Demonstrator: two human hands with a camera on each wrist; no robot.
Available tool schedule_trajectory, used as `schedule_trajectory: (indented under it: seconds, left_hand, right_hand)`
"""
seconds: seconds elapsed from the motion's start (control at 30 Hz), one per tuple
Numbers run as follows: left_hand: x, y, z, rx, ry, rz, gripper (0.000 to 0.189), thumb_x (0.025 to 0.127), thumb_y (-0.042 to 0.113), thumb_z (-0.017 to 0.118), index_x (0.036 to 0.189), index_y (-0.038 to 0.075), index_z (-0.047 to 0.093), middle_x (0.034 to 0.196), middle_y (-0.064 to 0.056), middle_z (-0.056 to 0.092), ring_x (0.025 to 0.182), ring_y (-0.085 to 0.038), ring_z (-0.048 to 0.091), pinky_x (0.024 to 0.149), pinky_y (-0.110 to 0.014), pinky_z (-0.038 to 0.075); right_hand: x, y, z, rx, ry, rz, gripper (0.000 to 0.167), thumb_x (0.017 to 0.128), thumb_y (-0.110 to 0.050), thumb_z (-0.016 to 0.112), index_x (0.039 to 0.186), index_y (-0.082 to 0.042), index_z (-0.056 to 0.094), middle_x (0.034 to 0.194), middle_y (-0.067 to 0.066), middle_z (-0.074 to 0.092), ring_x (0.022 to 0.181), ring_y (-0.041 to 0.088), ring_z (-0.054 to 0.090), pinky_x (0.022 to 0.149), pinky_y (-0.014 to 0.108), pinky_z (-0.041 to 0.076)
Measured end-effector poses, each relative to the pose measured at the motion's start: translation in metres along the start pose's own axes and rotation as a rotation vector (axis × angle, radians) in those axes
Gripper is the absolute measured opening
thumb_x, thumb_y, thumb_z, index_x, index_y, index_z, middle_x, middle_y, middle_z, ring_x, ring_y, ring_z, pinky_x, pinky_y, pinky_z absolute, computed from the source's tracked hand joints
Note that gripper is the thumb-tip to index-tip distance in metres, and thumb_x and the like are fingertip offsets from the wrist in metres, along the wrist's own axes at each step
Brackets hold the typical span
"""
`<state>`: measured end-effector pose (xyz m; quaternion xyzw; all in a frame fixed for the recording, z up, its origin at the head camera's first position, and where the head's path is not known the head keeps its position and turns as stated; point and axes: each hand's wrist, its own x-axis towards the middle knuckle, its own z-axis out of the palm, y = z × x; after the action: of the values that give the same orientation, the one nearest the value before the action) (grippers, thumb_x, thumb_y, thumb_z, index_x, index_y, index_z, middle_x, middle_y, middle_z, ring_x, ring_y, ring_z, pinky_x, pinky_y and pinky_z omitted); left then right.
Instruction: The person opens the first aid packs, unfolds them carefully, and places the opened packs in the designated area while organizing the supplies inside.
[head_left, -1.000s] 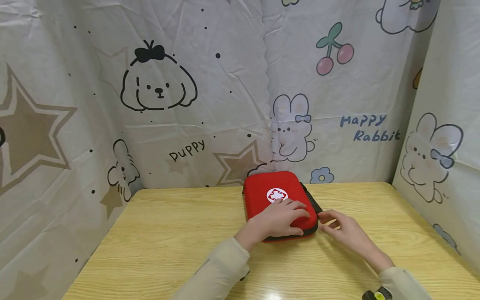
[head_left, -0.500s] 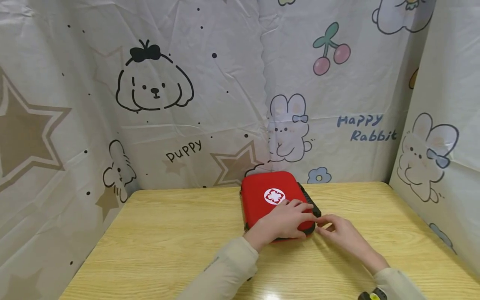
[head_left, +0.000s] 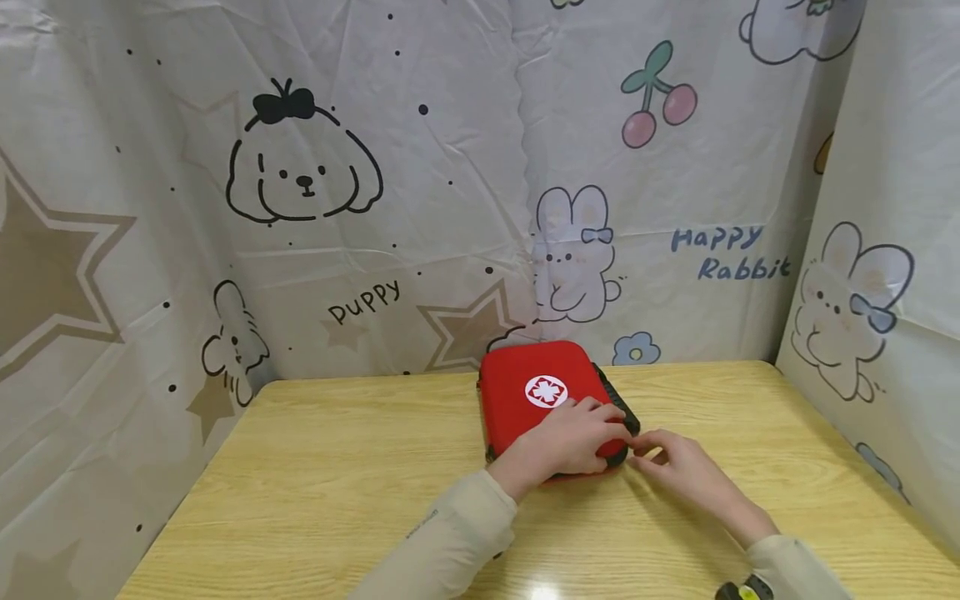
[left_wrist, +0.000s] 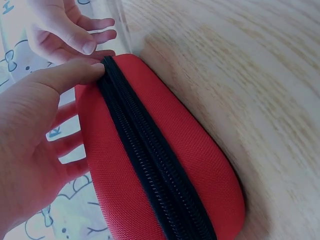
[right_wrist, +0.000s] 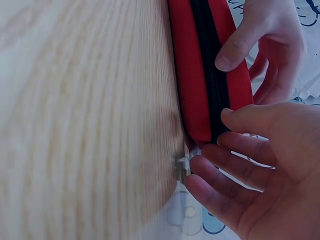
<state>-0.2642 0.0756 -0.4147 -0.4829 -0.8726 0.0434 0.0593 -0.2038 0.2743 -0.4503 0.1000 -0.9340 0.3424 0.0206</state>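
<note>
A red first-aid case [head_left: 517, 392] with a white emblem [head_left: 547, 391] lies on the table, lid up. My left hand [head_left: 573, 437] holds its near right corner, fingers over the lid and thumb pressed against the black zipper [left_wrist: 145, 150] along the side. At that corner my right hand [head_left: 686, 475] pinches the end of the zipper between thumb and index finger; the other fingers are loosely bent, as the right wrist view shows. Whatever zipper pull is there is hidden by the fingertips. A black handle [head_left: 618, 404] runs along the case's right side.
The light wood table [head_left: 360, 467] extends to both sides of the case and in front of it. Behind it and at the sides hang white cloths [head_left: 450, 125] with cartoon prints. The back cloth stands just beyond the case.
Since a second ago my left hand has slid right toward the case's corner, and my right thumb and index finger have closed at the zipper. In the last half second both hands hardly move.
</note>
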Motion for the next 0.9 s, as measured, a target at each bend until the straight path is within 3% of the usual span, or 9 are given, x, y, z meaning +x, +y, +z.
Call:
schedule_trajectory:
  seconds: [0.37,0.67,0.9]
  left_hand:
    - [0.000,0.001,-0.001,0.053,0.015,-0.017,0.041,0.089,0.041,0.068,0.129,0.044,0.060,0.140,0.013,0.051,0.125,-0.011,0.048,0.099,-0.032,0.046]
    - [-0.003,-0.001,-0.010,0.038,0.019,-0.028,0.039,0.089,0.039,0.070,0.127,0.040,0.062,0.140,0.011,0.052,0.123,-0.013,0.049,0.098,-0.034,0.048]
    - [-0.006,-0.007,-0.013,0.022,0.077,-0.033,0.037,0.089,0.031,0.067,0.125,0.037,0.064,0.139,0.010,0.053,0.122,-0.013,0.051,0.094,-0.032,0.050]
  right_hand:
    - [0.000,0.001,0.000,-0.011,-0.003,-0.013,0.030,0.094,-0.018,0.067,0.121,-0.005,0.069,0.122,0.013,0.069,0.084,0.009,0.065,0.073,0.021,0.052]
    - [0.001,-0.003,0.002,-0.013,-0.011,-0.063,0.032,0.095,-0.018,0.067,0.124,-0.005,0.066,0.120,0.013,0.069,0.084,0.011,0.065,0.073,0.024,0.052]
    - [0.004,-0.005,0.004,-0.039,-0.020,-0.057,0.030,0.095,-0.019,0.066,0.122,-0.005,0.067,0.119,0.013,0.069,0.087,0.012,0.064,0.074,0.025,0.052]
